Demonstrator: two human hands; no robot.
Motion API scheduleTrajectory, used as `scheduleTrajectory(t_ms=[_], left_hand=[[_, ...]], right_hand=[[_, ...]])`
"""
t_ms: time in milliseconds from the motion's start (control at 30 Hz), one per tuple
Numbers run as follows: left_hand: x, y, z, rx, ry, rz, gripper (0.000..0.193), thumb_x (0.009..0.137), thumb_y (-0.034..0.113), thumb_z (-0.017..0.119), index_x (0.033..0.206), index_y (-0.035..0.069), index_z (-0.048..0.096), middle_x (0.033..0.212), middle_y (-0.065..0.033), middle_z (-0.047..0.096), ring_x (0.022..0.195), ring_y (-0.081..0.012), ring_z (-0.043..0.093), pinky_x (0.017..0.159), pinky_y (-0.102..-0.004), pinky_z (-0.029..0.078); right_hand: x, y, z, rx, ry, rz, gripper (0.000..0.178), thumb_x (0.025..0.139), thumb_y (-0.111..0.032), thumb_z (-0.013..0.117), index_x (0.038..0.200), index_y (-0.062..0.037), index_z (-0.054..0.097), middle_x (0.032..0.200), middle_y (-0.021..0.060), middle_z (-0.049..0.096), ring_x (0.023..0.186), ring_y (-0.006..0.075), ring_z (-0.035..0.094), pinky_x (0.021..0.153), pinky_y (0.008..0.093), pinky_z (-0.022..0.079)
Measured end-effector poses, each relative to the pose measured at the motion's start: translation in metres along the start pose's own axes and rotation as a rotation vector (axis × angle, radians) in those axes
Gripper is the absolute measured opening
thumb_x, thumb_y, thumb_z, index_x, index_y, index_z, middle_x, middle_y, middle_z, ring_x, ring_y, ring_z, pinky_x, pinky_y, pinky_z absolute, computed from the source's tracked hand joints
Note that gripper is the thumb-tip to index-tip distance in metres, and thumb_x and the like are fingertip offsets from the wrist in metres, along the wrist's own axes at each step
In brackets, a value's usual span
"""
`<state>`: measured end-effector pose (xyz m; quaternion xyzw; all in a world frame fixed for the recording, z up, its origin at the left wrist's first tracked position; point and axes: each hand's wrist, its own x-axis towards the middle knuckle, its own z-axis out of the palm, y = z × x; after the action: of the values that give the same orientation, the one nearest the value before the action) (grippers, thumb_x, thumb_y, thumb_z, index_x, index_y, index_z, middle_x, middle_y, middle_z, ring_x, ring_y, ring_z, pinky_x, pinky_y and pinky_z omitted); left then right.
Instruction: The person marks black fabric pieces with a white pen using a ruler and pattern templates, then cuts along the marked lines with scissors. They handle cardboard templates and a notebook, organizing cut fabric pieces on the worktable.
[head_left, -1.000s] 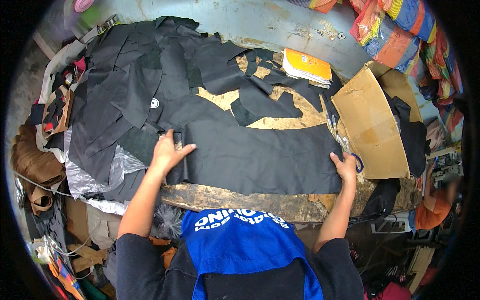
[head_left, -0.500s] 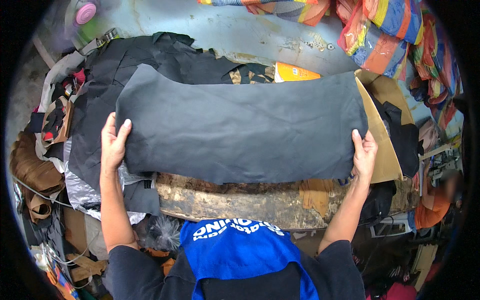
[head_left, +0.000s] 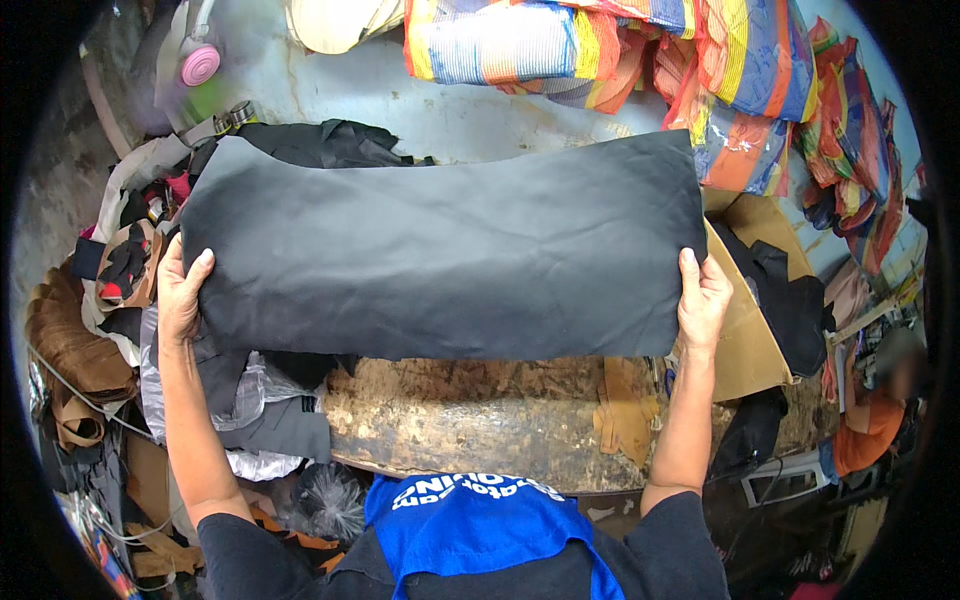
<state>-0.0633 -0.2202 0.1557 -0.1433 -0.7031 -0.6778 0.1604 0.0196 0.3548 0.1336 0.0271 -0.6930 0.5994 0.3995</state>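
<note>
A wide sheet of black leather-like material (head_left: 440, 250) is stretched out between my two hands, raised over the wooden bench. My left hand (head_left: 180, 288) pinches its left edge, the thumb lying on the upper face. At the opposite edge, my right hand (head_left: 703, 297) grips in the same way, thumb on top and fingers behind. The sheet's upper edge dips in a shallow curve, and faint creases run across its right half. It hides much of the bench and whatever lies behind it.
A worn wooden bench (head_left: 470, 420) carries a tan scrap (head_left: 625, 410). Black material (head_left: 310, 145) is piled behind the sheet. An open cardboard box (head_left: 755, 340) with black pieces stands at right. Striped bags (head_left: 740, 60) hang along the wall. A person in orange (head_left: 868, 435) is far right.
Both hands have carried the black sheet to the left, its left end moving farthest. The view has tilted up, showing more of the wall and bags. The hold stays the same.
</note>
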Motion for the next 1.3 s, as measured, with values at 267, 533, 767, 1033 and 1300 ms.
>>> scheduleTrajectory(t_ms=[267,533,767,1033,1300], left_hand=[[0.004,0.008,0.007,-0.191,-0.031,0.028,0.037,0.083,0.005,0.062,0.119,0.005,0.051,0.116,-0.0047,0.058,0.102,-0.0132,0.056,0.09,-0.0272,0.044],[0.009,0.019,0.037,-0.044,-0.299,-0.122,0.027,0.081,0.005,0.065,0.105,0.004,0.053,0.098,0.0004,0.059,0.086,-0.0052,0.056,0.077,-0.0215,0.046],[0.009,0.017,0.067,-0.106,-0.287,-0.056,0.025,0.082,0.001,0.063,0.106,0.003,0.055,0.096,0.0013,0.061,0.083,-0.0032,0.056,0.074,-0.02,0.047],[0.007,0.02,0.071,-0.083,-0.265,-0.035,0.033,0.083,-0.001,0.062,0.116,-0.001,0.056,0.107,-0.0029,0.062,0.091,-0.005,0.056,0.081,-0.0207,0.046],[0.007,0.021,0.045,0.138,-0.143,-0.001,0.042,0.081,0.005,0.066,0.12,-0.005,0.054,0.111,-0.0074,0.061,0.097,-0.0106,0.055,0.087,-0.0248,0.044]], right_hand=[[0.009,0.006,-0.013,0.039,0.063,0.015,0.01,0.088,-0.006,0.061,0.081,-0.0016,0.065,0.08,-0.0021,0.062,0.069,0.0024,0.051,0.064,0.0185,0.042],[0.033,0.009,-0.065,-0.124,0.014,-0.025,0.02,0.09,-0.011,0.059,0.071,-0.0052,0.06,0.075,-0.0075,0.055,0.067,0.0007,0.043,0.062,0.017,0.037],[0.046,0.004,-0.096,-0.276,0.072,-0.07,0.039,0.091,-0.014,0.06,0.058,-0.0132,0.039,0.064,-0.0111,0.036,0.06,0.0006,0.028,0.053,0.0182,0.024],[0.046,-0.001,-0.115,-0.305,0.099,-0.074,0.044,0.09,-0.016,0.061,0.057,-0.0154,0.032,0.063,-0.0114,0.03,0.059,0.0014,0.023,0.051,0.0202,0.019],[0.032,-0.014,-0.085,-0.219,0.106,-0.006,0.042,0.089,-0.011,0.062,0.058,-0.0158,0.034,0.064,-0.0118,0.032,0.06,0.0008,0.026,0.052,0.0192,0.021]])
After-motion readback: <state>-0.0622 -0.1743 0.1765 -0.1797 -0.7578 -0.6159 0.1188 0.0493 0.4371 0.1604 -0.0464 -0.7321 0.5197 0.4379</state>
